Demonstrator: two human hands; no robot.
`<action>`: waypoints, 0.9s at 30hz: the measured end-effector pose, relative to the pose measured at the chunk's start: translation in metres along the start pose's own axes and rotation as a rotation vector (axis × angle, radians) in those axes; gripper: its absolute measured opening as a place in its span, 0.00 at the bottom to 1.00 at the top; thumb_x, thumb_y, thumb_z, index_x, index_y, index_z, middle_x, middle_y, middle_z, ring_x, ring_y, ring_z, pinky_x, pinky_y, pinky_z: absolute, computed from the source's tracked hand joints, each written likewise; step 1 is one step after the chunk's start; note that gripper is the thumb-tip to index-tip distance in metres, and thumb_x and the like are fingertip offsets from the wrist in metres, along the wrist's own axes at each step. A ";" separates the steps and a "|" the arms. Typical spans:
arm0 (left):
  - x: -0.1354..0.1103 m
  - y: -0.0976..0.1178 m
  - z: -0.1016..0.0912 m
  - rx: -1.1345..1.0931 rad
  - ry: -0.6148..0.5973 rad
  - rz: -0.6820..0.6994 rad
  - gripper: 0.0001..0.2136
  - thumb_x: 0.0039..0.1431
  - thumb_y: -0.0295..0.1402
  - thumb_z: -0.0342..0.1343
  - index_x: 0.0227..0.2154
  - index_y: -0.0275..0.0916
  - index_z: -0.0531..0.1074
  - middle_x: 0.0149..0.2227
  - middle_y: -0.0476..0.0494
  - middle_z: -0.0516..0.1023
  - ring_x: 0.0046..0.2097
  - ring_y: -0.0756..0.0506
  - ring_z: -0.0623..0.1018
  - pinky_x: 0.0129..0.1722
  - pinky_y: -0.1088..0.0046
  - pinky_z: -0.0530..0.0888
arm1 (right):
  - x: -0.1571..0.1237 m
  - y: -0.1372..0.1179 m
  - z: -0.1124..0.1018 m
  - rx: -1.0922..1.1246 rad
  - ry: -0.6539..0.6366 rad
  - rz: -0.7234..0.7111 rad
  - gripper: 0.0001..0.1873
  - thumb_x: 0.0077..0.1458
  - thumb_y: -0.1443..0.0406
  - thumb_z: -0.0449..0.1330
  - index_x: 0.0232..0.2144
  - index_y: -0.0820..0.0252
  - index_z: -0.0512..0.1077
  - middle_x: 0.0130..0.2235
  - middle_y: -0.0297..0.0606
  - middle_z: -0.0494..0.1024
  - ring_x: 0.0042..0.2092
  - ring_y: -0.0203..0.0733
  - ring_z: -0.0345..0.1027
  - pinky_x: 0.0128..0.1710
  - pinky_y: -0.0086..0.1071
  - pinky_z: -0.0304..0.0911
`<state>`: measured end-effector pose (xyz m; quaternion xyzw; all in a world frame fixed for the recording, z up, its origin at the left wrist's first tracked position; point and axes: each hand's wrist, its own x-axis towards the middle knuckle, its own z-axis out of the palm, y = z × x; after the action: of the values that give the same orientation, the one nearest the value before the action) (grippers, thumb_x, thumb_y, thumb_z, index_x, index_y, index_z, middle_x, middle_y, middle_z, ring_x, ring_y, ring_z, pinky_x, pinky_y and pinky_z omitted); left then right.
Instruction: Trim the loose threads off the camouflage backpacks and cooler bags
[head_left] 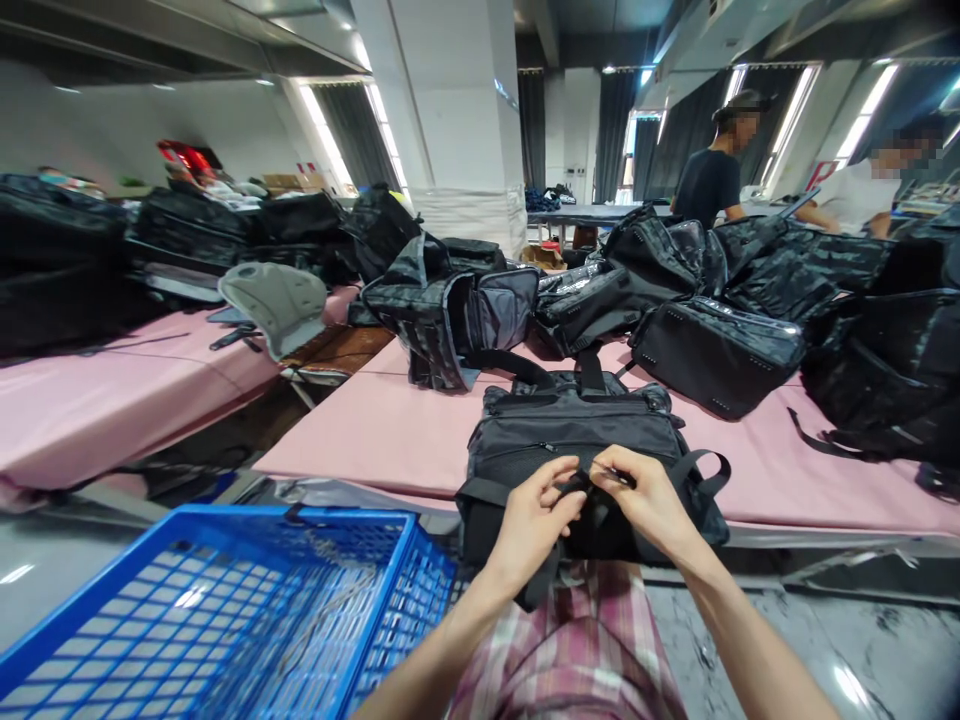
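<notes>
A black bag [577, 425] lies at the near edge of the pink-covered table, its straps spread and its lower part hanging over the edge. Over its front, my left hand [544, 500] has its fingers curled together around a small black piece, too dark to name. Close beside it, my right hand [630, 485] pinches with thumb and fingers; what lies between the fingertips is too small to make out. The fingertips of both hands nearly meet. A zipper [546, 446] runs across the bag just above the left hand.
A blue plastic crate [409, 545] stands at the lower left by the pink table [337, 425]. Behind the bag are several dark camouflage bags, including a boxy one [716, 355]. A grey chair [277, 300] stands at left. Two people are at work at the back right.
</notes>
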<state>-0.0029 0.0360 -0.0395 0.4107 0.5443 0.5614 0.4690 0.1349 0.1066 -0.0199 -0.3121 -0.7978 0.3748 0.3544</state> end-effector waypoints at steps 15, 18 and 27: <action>0.013 -0.002 0.004 -0.090 0.219 0.069 0.10 0.46 0.35 0.60 0.27 0.32 0.76 0.20 0.47 0.72 0.20 0.54 0.67 0.20 0.81 0.63 | -0.036 0.021 0.001 -0.358 0.418 -0.126 0.09 0.55 0.63 0.55 0.38 0.57 0.71 0.34 0.36 0.76 0.34 0.37 0.69 0.34 0.30 0.64; 0.010 -0.004 0.006 0.179 0.249 0.312 0.07 0.51 0.33 0.57 0.29 0.35 0.76 0.23 0.47 0.73 0.25 0.52 0.71 0.25 0.79 0.67 | -0.033 0.011 0.007 -0.376 0.433 -0.250 0.07 0.55 0.67 0.56 0.37 0.58 0.71 0.31 0.35 0.76 0.31 0.35 0.67 0.31 0.29 0.63; 0.008 -0.011 0.002 0.502 0.248 0.722 0.07 0.55 0.25 0.52 0.32 0.36 0.76 0.30 0.45 0.77 0.31 0.51 0.75 0.32 0.78 0.71 | -0.028 0.006 0.010 -0.500 0.453 -0.372 0.08 0.54 0.70 0.56 0.38 0.60 0.70 0.33 0.38 0.77 0.32 0.38 0.67 0.32 0.32 0.62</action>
<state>-0.0019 0.0441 -0.0508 0.6047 0.5375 0.5847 0.0604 0.1442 0.0843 -0.0386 -0.3135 -0.8091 0.0197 0.4966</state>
